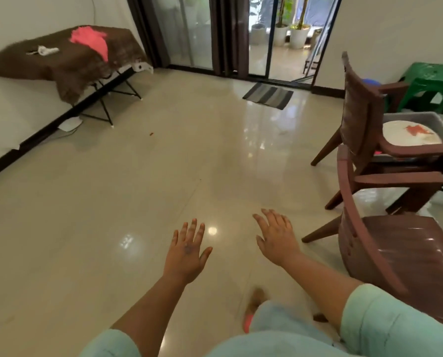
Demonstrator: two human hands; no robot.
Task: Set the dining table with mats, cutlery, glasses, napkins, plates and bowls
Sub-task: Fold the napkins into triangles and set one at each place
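So right now both hands are out in front with nothing in them: the left hand (187, 249) is spread flat, fingers apart, and the right hand (277, 237) is the same, palm down, fingers splayed, hovering over bare floor tile (138, 176). Nothing's been picked up yet as far as I can tell.

The only tableware I can spot is a white plate with an orange pattern (411, 134), sitting in a grey tub (421, 117) way off to the right, behind the 2 stacked brown chairs (385, 161). No mats, cutlery, glasses or napkins visible, and I honestly can't pick out the dining table itself. That brown-draped folding table (68, 52) by the left wall has a pink cloth (89, 38) on it, well apart from everything.

My guess is this is the walk-over-and-fetch stage. If it were me I'd turn right toward the tub, step around the chair legs instead of reaching over the backs, and lift the plate with both hands under the rim.
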